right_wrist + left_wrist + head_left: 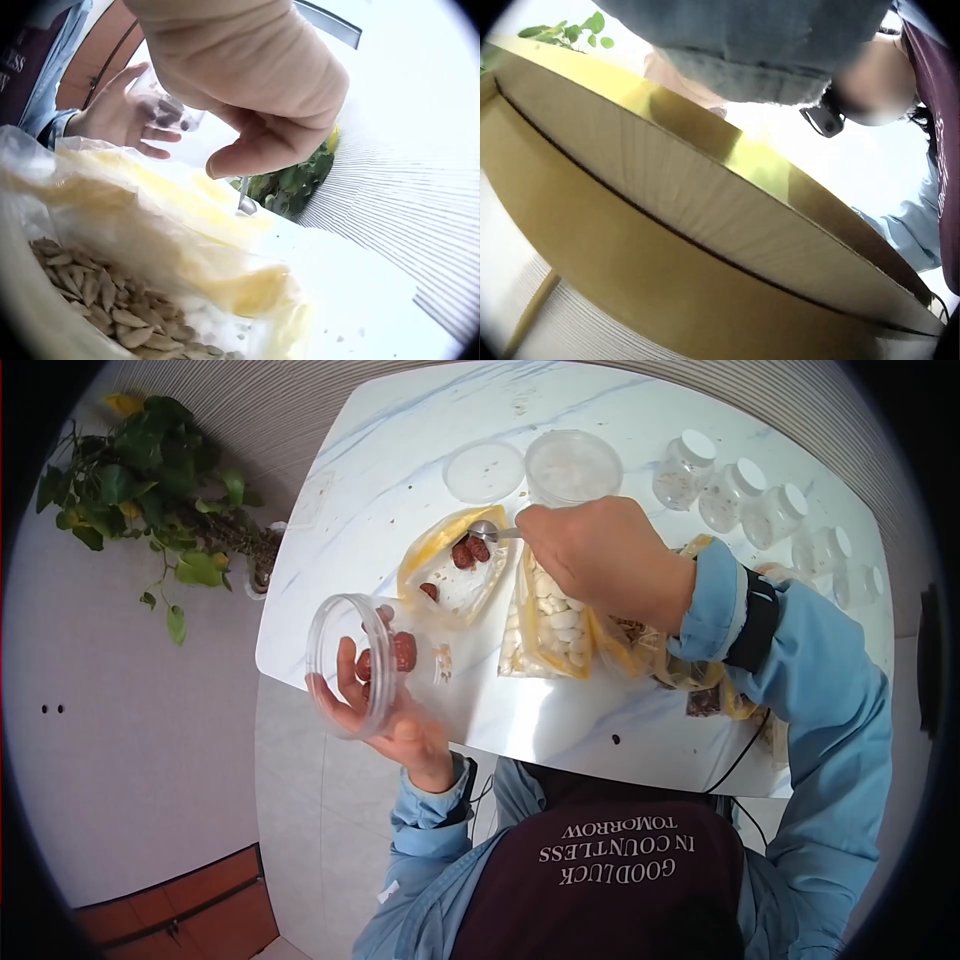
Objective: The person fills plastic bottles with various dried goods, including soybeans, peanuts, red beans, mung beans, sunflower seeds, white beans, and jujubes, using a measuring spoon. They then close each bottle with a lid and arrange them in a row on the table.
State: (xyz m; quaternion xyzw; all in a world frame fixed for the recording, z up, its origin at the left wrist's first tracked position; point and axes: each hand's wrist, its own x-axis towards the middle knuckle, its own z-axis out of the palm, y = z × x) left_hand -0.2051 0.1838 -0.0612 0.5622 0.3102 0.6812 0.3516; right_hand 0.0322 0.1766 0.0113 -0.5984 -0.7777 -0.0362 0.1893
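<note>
In the head view my left hand (405, 735) holds a clear plastic jar (345, 598) tipped on its side, mouth toward the left, with several red dates (404, 651) inside. My right hand (600, 550) pinches the handle of a metal spoon (484, 529). The spoon's bowl is at the red dates (463, 555) in an opened yellow-edged plastic bag (445, 582). From the right wrist, the spoon (247, 205) points down below my curled fingers. The left wrist view shows mostly the table's edge (705, 187) and a sleeve; the left hand's grip is hidden there.
Beside the dates bag stands a bag of white pieces (560, 625), then more opened bags, one with seeds (112, 300). Behind lie a flat clear lid (484, 472) and a round clear tub (573, 465). Several white-lidded jars (733, 495) line the far right. A potted plant (150, 470) is at left.
</note>
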